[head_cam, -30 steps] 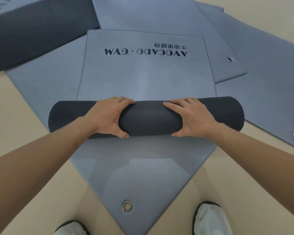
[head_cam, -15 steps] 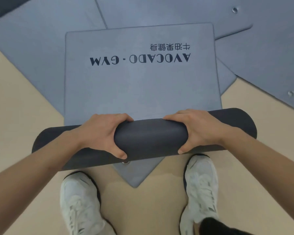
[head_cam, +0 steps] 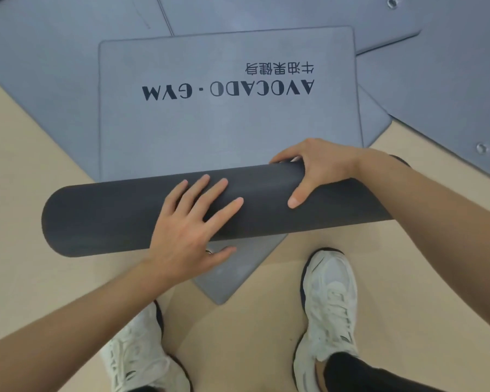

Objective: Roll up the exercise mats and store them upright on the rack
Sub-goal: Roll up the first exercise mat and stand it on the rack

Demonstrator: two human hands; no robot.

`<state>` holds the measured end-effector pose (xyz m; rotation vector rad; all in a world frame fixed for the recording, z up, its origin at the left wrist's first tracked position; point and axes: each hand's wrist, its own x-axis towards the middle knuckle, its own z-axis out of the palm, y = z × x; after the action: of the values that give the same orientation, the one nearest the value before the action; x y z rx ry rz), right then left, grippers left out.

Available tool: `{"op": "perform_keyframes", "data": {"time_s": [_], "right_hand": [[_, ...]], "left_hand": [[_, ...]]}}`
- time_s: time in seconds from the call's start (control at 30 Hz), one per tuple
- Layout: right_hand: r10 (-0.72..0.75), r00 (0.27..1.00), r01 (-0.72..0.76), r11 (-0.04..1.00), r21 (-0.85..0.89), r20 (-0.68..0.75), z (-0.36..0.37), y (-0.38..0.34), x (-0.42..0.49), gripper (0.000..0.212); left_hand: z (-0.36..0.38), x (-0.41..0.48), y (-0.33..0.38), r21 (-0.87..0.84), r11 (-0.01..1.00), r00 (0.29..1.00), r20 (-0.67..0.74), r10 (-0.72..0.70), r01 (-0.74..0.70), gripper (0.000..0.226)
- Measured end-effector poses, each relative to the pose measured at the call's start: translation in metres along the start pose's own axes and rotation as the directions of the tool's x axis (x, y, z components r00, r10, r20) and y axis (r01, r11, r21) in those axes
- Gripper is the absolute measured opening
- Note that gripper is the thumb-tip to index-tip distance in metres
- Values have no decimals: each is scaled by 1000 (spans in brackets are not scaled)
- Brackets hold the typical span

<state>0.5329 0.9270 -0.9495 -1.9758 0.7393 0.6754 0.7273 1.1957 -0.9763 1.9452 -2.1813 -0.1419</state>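
The right hand grips the mat roll, left hand resting flat-fingered on it; it looks soft, springy, best clasped mid-roll.

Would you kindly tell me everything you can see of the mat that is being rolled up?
The mat is partly rolled into a thick, matte charcoal roll, foam-like, lying crosswise and slightly slanted. Its unrolled part beyond lies flat, grey-blue, printed AVOCADO · GYM, on top of other grey mats. The left hand rests on the roll with straight, spread fingers. The right hand curls over it, thumb on the near side. Its right end is out of sight.
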Motion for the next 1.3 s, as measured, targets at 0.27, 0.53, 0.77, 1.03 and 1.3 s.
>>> {"op": "perform_keyframes", "data": {"time_s": [0.27,0.53,0.77,1.03,1.3], "right_hand": [[-126,804,71,991,-118,-581,7,8,-7,72],[-560,441,140,815,-562,-702,84,5,-1,66],[-565,511,22,762,-647,-648,67,14,16,90],[-339,776,113,904,-412,-532,-11,2,34,94],[-236,724,45,954,-297,-648,-51,-6,46,90]], "left_hand": [[-9,53,-41,-82,993,994,76,-81,87,86],[-27,116,-87,-348,872,891,415,-185,343,83],[-29,139,-107,-100,958,925,304,-227,268,84],[-11,84,-48,16,985,969,-180,-168,174,60],[-6,104,-70,222,962,982,65,-180,162,114]]}}
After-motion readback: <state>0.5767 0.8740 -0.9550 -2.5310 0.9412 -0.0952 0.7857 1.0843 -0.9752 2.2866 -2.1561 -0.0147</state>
